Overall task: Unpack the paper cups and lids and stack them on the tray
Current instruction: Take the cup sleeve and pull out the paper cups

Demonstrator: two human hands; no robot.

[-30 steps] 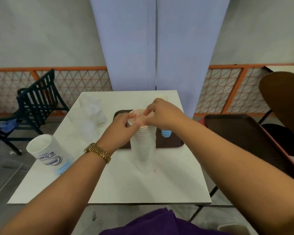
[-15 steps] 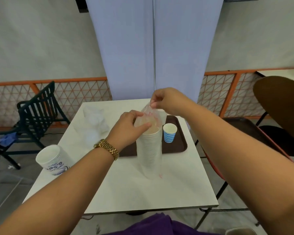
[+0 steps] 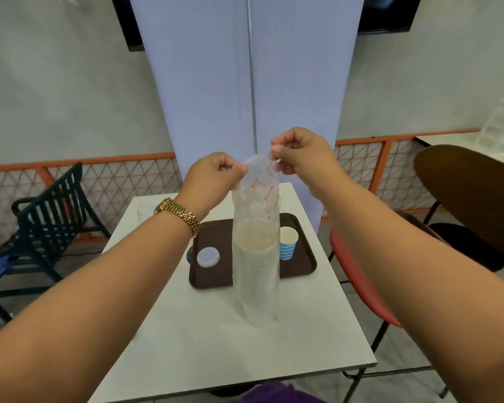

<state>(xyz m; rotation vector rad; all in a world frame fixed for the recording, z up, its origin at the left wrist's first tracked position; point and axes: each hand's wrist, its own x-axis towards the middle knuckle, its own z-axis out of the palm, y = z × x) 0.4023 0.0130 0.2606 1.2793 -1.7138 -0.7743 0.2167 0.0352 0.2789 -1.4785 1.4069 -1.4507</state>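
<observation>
Higher now, hands [image 3: 255, 167] on crinkly clear sleeve [image 3: 258, 199]

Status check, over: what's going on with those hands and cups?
Left hand and right hand pinch clear plastic sleeve top. White cup stack inside. Brown tray unobstructed.

sleeve print [image 3: 269, 191]: unreadable | monitor [image 3: 390, 13]: cut off (top edge) | tray [image 3: 210, 274]: partly hidden

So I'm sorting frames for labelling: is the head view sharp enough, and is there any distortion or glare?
Head view: wide-angle bending bows the orange mesh railing and stretches both forearms; the clear plastic sleeve of white paper cups is hazy but readable, pinched by the left hand and right hand; lighting is soft, without harsh glare.
</observation>
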